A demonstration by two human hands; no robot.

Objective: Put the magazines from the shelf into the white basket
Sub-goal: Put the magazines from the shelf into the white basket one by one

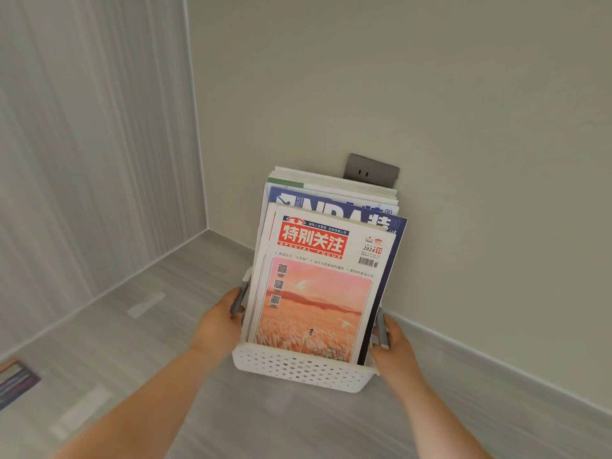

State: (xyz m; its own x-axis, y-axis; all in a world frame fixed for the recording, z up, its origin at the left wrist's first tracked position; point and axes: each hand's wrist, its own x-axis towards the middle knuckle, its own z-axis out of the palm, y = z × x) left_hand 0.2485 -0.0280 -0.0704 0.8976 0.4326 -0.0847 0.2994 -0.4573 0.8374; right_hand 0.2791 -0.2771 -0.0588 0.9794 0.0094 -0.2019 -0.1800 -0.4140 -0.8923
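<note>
your left hand (218, 323) grips the white basket (298, 369) at its left side, with the thumb curled over the grey left handle (239, 301). your right hand (394, 349) does the same on the other side, its fingers wrapped round the grey right handle (382, 329). both forearms reach in from the bottom edge of the view.

the magazines (318, 293) stand upright inside the basket, packed front to back and rising well above its perforated rim. the front one has a red title block and a pink and orange field scene on its cover. behind it sits a blue one with large white letters, then several more showing only their top edges.

the basket is just above or on the pale grey wood-grain surface (165, 326); you cannot tell which. it sits near the plain back wall (430, 94). a dark wall outlet (371, 172) shows just behind the magazines' tops. a striped side panel (92, 144) closes the left, and a dark flat stack (16, 379) lies at the lower left edge.
</note>
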